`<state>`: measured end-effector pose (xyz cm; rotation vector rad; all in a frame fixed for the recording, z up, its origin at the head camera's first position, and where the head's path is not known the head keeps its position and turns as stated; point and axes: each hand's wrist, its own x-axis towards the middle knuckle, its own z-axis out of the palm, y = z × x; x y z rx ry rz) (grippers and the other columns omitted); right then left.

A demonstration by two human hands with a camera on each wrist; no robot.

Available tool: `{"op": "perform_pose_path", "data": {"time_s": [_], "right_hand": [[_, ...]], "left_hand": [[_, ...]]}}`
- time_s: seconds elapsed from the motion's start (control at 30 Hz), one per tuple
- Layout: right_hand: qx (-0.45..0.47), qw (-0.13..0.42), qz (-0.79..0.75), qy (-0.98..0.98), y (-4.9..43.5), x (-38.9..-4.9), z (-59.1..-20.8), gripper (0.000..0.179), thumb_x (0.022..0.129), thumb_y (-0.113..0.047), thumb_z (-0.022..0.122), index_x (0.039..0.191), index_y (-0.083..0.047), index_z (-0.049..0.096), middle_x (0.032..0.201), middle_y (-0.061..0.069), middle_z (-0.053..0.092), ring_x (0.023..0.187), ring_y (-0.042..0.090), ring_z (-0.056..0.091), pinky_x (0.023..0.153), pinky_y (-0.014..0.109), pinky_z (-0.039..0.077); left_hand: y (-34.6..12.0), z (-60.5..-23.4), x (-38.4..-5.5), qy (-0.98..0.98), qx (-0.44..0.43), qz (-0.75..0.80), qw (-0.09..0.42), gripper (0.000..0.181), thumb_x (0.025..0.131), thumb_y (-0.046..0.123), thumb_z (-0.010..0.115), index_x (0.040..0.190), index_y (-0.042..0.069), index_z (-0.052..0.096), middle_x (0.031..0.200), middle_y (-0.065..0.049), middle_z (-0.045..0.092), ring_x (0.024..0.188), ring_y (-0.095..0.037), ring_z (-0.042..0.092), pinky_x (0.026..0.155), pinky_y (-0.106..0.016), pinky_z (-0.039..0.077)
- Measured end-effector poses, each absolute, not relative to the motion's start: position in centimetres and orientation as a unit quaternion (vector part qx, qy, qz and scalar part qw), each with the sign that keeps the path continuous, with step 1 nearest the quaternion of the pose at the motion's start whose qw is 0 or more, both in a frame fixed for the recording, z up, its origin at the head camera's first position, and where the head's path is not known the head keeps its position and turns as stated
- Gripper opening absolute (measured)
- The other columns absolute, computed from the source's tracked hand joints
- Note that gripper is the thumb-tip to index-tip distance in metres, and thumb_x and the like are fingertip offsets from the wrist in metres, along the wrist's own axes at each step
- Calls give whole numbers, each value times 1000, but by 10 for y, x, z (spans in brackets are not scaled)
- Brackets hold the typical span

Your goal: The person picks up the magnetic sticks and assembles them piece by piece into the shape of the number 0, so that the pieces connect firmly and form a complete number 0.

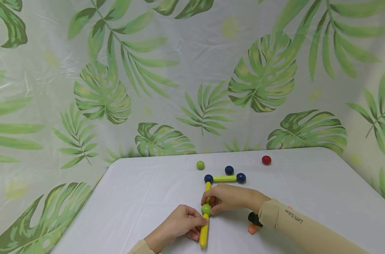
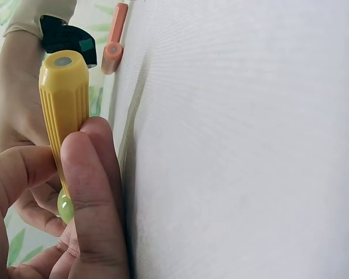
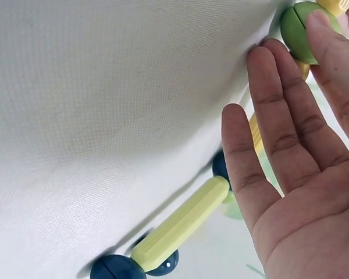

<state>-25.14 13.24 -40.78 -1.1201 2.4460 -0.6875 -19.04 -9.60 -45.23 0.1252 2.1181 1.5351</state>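
Note:
My left hand (image 1: 183,223) pinches a yellow ribbed rod (image 1: 203,233) between thumb and fingers, and its near end shows a grey metal disc (image 2: 62,61) in the left wrist view. At the rod's far end sits a green ball (image 1: 206,210), which my right hand (image 1: 228,197) holds between thumb and index finger. The right hand's other fingers (image 3: 270,99) extend loosely near the cloth. Beyond the ball a second yellow rod (image 1: 208,187), partly hidden by the right hand, runs up to a dark blue ball (image 1: 208,179). From there a lime-yellow rod (image 1: 225,179) reaches another dark blue ball (image 1: 241,177).
A loose dark blue ball (image 1: 229,170), a lime-green ball (image 1: 200,164) and a red ball (image 1: 266,160) lie toward the back edge of the white-covered table (image 1: 141,190). Orange rods (image 1: 252,228) lie beneath the right forearm, partly hidden. Leaf-patterned cloth (image 1: 192,70) hangs behind.

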Motion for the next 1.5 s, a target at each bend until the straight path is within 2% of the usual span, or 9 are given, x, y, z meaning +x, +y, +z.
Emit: {"op": "perform_pose_path", "data": {"time_s": [0.33,0.57,0.77,0.97,1.1,1.27,1.5], "right_hand": [[-393,185,-251,865,133,-252,-408,27,95,-17,83,121,-18,74,91,-13,69,82,-2,58,83,20,55],[-382,192,-262,865,133,-253,-409,28,95,-17,83,122,-18,74,91,-14,69,82,-1,59,84,20,55],[-357,194,-277,871,139,-254,-404,29,95,-16,83,122,-18,74,92,-13,69,83,2,63,80,19,55],[-336,155,-265,890,153,-262,-392,27,98,-20,80,124,-17,74,92,-10,71,86,5,66,79,23,56],[-295,102,-250,917,168,-274,-387,25,99,-23,80,122,-14,75,91,-8,72,84,6,64,79,26,55],[-232,44,-237,942,189,-290,-388,22,99,-22,79,118,-11,76,90,-3,72,80,10,63,71,28,55],[-186,30,-226,956,206,-307,-398,26,100,-22,77,121,-9,73,100,6,75,88,20,71,75,36,60]], "left_hand": [[-98,-451,-192,782,63,566,253,15,95,19,81,93,5,76,68,1,73,52,-6,64,52,-17,54],[-102,-445,-195,796,96,553,226,18,96,22,81,96,6,74,73,-4,77,55,-9,67,55,-21,58],[-107,-442,-202,807,119,546,191,17,97,18,80,101,5,70,77,-7,77,59,-12,70,58,-27,61],[-110,-441,-213,810,140,541,179,24,95,15,80,113,4,69,86,-5,74,67,-15,73,62,-29,61],[-110,-441,-220,811,154,530,193,31,95,17,81,123,11,69,93,-4,69,73,-16,73,63,-28,60],[-108,-441,-227,804,173,526,217,34,97,13,79,129,18,70,100,-5,66,76,-17,72,64,-28,58],[-105,-438,-230,811,202,497,231,34,100,13,75,133,21,72,110,-5,65,75,-16,66,59,-27,48]]}}
